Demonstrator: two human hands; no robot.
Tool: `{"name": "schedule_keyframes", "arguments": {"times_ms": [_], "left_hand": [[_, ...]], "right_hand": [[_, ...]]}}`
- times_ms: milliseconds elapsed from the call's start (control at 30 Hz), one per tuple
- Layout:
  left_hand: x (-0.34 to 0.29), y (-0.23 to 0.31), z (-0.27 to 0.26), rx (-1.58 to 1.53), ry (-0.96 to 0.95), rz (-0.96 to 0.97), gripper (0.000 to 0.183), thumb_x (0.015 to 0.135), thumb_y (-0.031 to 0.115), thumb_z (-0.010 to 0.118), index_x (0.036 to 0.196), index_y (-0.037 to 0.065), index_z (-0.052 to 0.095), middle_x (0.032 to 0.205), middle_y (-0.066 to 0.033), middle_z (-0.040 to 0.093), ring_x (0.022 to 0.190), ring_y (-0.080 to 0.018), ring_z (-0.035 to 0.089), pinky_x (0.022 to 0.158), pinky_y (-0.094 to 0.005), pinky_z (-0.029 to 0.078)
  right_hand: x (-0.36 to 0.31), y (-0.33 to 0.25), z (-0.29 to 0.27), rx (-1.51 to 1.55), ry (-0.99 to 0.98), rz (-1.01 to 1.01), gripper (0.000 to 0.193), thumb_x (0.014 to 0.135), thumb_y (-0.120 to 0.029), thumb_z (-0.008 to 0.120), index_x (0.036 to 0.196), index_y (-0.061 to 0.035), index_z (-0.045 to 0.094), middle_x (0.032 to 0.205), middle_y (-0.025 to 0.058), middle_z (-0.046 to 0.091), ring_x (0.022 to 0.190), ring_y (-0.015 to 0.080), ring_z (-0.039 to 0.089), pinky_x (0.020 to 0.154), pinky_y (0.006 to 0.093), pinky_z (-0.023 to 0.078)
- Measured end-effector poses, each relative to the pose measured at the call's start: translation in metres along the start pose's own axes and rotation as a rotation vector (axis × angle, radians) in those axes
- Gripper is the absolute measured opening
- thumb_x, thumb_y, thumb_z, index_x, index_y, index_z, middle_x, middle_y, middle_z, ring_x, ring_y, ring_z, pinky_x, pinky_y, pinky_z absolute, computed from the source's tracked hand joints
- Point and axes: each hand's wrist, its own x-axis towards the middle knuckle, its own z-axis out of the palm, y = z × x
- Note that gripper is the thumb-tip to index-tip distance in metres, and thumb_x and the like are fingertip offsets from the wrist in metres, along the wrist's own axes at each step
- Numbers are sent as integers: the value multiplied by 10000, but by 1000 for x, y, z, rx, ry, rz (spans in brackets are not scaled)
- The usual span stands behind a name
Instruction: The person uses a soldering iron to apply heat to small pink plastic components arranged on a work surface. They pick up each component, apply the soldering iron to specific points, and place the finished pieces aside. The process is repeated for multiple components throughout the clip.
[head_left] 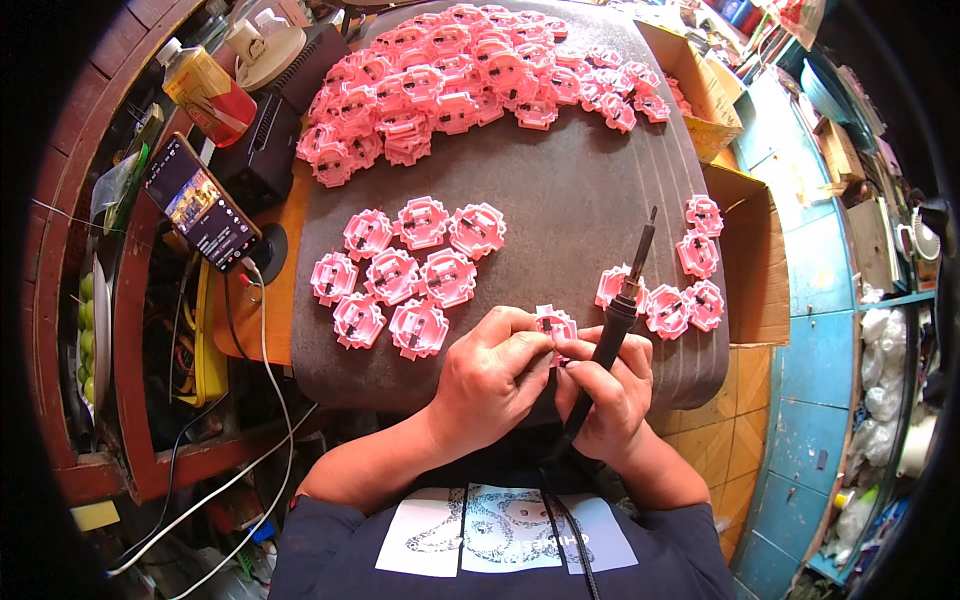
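Observation:
A soldering iron [616, 325] with a dark handle rests in my right hand [612, 400], its metal tip pointing up and away. The cord runs down over my shirt. Right against it, my left hand [490, 372] has thumb and index finger pinched together at a pink plastic part [556, 322] with a dark piece inside. The fingertips of both hands meet at its near edge; whatever small thing is between them is hidden. Several similar pink parts [393, 276] lie apart from one another to the left. More pink parts [668, 311] lie to the right, one partly behind the iron.
A large heap of pink parts [430, 80] covers the far side of the dark tabletop [570, 210]. To the left stand a lit phone [200, 205] on a holder and a bottle [210, 95]. Cardboard boxes [752, 255] flank the right edge. A white cable [285, 400] hangs at left.

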Motion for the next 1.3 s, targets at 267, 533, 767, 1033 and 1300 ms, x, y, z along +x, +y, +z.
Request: {"name": "schedule_keyframes", "arguments": {"times_ms": [267, 533, 767, 1033, 1300], "left_hand": [[-3, -2, 2, 79, -19, 51, 194, 846, -27, 796, 1029, 8, 740, 978, -145, 676, 843, -316, 705, 714, -398, 580], [-3, -1, 5, 137, -28, 86, 210, 810, -40, 797, 1002, 16, 734, 962, -136, 674, 844, -314, 705, 718, -396, 579], [-2, -1, 5, 161, -38, 83, 207, 803, -48, 792, 989, 13, 728, 955, -134, 671, 838, -309, 699, 713, -390, 576], [-1, 0, 5, 166, -55, 92, 216, 802, -66, 787, 991, 12, 717, 945, -124, 660, 823, -288, 691, 697, -380, 570], [-1, 0, 4, 183, -59, 118, 214, 814, -63, 788, 1002, 12, 719, 946, -120, 662, 827, -285, 693, 701, -378, 575]], "right_hand": [[0, 1, -7, 63, 17, 9, 297, 913, -138, 765, 1168, -60, 634, 1077, 126, 771, 928, 318, 699, 844, 445, 487], [-13, 4, -65, 7, -8, -7, 766, 985, -658, 621, 1402, -20, 555, 1019, 182, 685, 832, 351, 660, 733, 475, 510], [-13, -15, -86, 131, -69, 39, 284, 877, -135, 745, 1125, -9, 687, 842, 96, 624, 661, 257, 591, 559, 382, 450], [-13, -15, -83, 153, -93, -64, 220, 847, -131, 704, 1046, -35, 703, 725, 34, 570, 592, 204, 525, 522, 341, 387], [-15, -16, -80, 168, -96, -55, 216, 832, -131, 709, 1024, -33, 710, 725, 34, 575, 592, 202, 534, 526, 341, 386]]}}
